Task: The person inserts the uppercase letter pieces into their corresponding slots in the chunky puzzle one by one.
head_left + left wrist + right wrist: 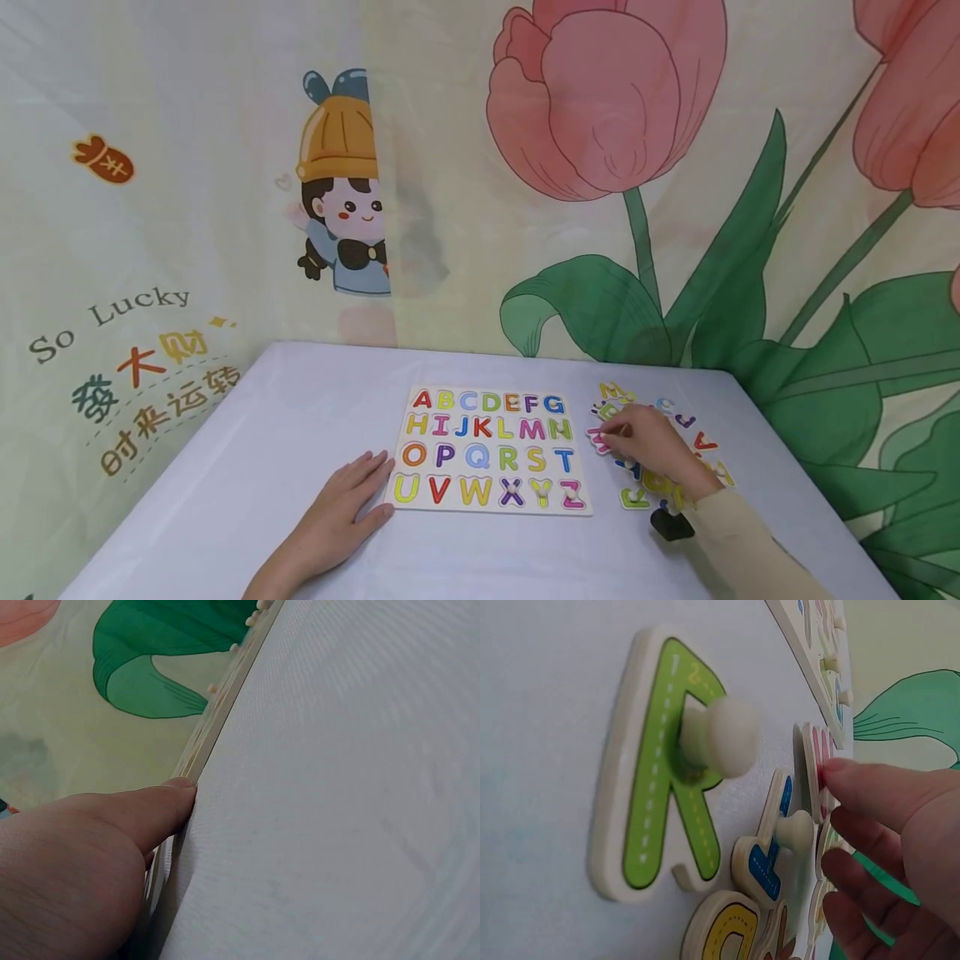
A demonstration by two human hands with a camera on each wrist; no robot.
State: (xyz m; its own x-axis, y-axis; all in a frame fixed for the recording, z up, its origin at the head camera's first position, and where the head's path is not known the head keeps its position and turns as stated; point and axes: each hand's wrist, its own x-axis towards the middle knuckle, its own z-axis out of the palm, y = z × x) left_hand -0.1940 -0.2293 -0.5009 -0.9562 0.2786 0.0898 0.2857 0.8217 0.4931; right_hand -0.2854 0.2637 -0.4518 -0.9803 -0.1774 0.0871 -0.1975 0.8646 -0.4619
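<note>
A white alphabet puzzle board [489, 514] lies on the table, printed with coloured letters A to Z. Knobbed pieces sit in several of its places, among them the purple X [512, 493] and the pink Z [573, 494]. My left hand [335, 521] lies along the board's left side, fingers extended, with fingertips and thumb touching its edge. To the right of the board, my right hand [647, 442] pinches a pink letter piece [816, 769] between thumb and fingers. Its knob is hidden by the thumb. Closest to the right wrist camera is a green R piece [649, 787] with a round knob.
Loose letter pieces are scattered right of the board, including a blue T [765, 870], a yellow piece [731, 930] and a red A [703, 442]. A black object [671, 525] shows below the right wrist. A printed cloth [450, 167] hangs behind the table.
</note>
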